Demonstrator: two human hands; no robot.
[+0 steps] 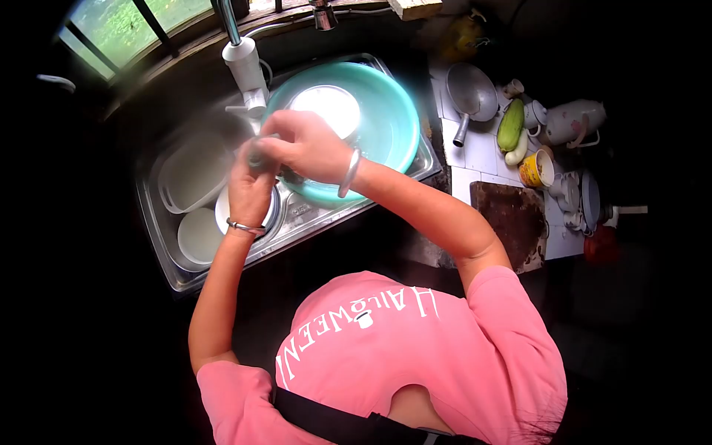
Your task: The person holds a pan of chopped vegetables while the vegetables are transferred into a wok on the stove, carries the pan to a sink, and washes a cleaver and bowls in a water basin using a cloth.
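Both hands meet over the middle of the sink, below the white tap (243,68). My left hand (252,182) is raised with its fingers curled round a small dark greenish thing (257,154), too blurred to name. Against the same thing my right hand (311,144) presses bent fingers, smeared by motion. Behind my right hand, a turquoise basin (397,111) holds a white bowl (334,107) and some water. White bowls (199,236) sit in the left sink compartment, partly behind my left wrist, beside a pale oval dish (194,169).
On the tiled counter at right lie a pan (472,93), a green vegetable (511,124), a yellow tub (535,169) and several cups. A dark board (510,222) lies nearer the front. The steel sink rim (304,231) runs before my body; a barred window (133,30) is upper left.
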